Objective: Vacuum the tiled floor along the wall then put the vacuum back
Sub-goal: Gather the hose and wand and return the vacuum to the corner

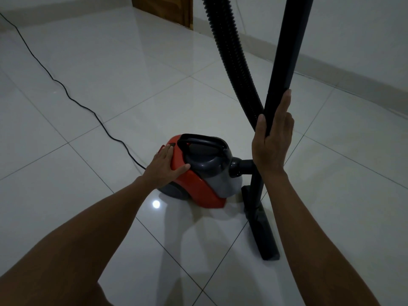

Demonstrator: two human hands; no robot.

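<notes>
A red and grey canister vacuum (199,173) with a black carry handle (202,141) stands on the glossy white tiled floor (123,69). My left hand (166,165) rests flat on its red rear top, fingers straight. A black wand (284,62) rises upright from the floor nozzle (261,226) to the right of the canister. My right hand (272,140) lies along the wand with straight fingers, the thumb on its far side. A ribbed black hose (229,51) curves down from above to the canister's front.
A black power cord (66,93) snakes across the tiles from the far left to the vacuum's rear. White walls with a baseboard (353,82) run along the right and the back. A wooden door (167,7) stands at the top centre.
</notes>
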